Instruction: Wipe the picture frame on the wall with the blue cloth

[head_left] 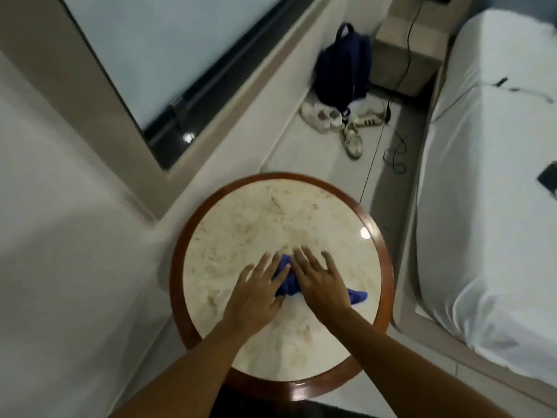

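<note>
The blue cloth (287, 282) lies bunched on the round table (373, 236), directly under both hands. The left hand (259, 292) and right hand (321, 282) rest flat on it, fingers spread, not gripping. Its long axis runs toward the right, so the right hand is nearer its free end.

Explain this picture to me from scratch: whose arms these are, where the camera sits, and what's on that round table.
There is no machine here. A person wears one camera on the head, looking down, so the two bare arms reaching in from the bottom are their own. The left hand and right hand lie flat, fingers spread, on a crumpled blue cloth on the round table, a marble top with a wooden rim. They press on the cloth rather than gripping it. Beyond, on the floor, are a dark backpack and shoes; a white bed is at right. No picture frame is visible.
</note>
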### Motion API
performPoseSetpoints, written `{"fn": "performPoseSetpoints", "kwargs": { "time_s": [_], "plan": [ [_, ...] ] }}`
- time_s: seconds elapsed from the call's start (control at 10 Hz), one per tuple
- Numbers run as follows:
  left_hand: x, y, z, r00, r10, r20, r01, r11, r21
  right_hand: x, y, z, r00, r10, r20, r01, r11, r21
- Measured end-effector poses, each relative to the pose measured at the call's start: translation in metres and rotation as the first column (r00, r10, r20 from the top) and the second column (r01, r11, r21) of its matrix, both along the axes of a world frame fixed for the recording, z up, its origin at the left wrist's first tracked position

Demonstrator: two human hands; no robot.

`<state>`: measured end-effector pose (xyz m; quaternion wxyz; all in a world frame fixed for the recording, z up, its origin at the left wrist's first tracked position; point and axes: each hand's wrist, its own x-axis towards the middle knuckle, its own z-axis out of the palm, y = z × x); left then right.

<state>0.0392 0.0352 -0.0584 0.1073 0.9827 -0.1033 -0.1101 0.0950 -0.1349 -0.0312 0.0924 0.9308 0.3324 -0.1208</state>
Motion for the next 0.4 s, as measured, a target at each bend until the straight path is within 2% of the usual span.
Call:
{"fn": "performPoseSetpoints", "kwargs": {
  "time_s": [0.1, 0.2, 0.3, 0.4],
  "plan": [
    [0.017, 0.003, -0.052, 0.999, 0.012, -0.05, -0.01, 0.998, 0.057, 0.006, 0.006, -0.055, 0.985, -0.172, -0.024, 0.171, 0.985, -0.023],
    [0.016, 0.014, -0.107, 0.996, -0.061, -0.058, 0.067, 0.993, 0.102, -0.011, -0.003, -0.115, 0.928, -0.342, -0.146, 0.356, 0.931, 0.081],
    [0.017, 0.018, -0.113, 0.996, -0.053, -0.066, 0.06, 0.991, 0.119, -0.01, -0.009, -0.126, 0.93, -0.336, -0.147, 0.357, 0.922, 0.15],
    [0.027, 0.017, -0.09, 0.991, -0.072, -0.116, 0.083, 0.992, 0.096, 0.015, -0.011, -0.099, 0.897, -0.274, -0.346, 0.322, 0.943, 0.088]
  ]
}}
